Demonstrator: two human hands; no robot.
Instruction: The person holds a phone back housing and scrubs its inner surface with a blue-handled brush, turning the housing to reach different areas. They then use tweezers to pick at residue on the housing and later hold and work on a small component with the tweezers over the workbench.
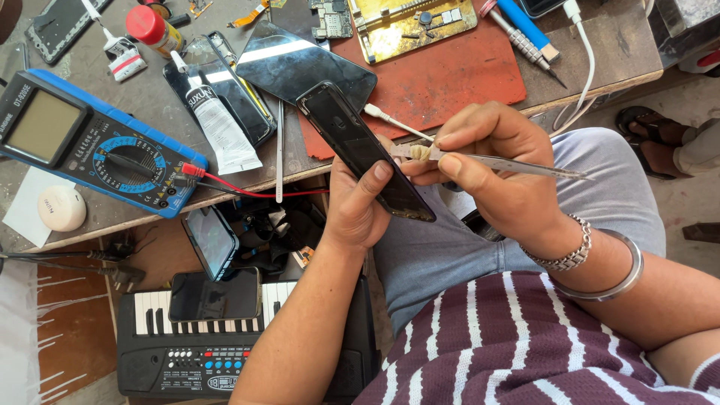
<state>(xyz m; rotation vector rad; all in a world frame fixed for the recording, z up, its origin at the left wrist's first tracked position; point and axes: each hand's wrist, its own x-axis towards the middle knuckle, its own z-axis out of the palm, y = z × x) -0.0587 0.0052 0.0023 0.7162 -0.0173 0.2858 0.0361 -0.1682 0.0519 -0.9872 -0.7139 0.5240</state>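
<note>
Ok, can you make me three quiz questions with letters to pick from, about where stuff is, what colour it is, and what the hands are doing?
1. Where does the small keyboard sit?
A. on the red mat
B. down below the workbench
C. on the person's lap

2. What colour is the meter?
A. blue
B. green
C. white

3. What is the left hand doing?
A. resting flat
B. gripping the dark phone frame
C. pointing

Answers: 1 B, it lies lower than the bench edge. 2 A, its casing is blue. 3 B, fingers wrap the frame while the right hand pinches tweezers beside it.
</note>
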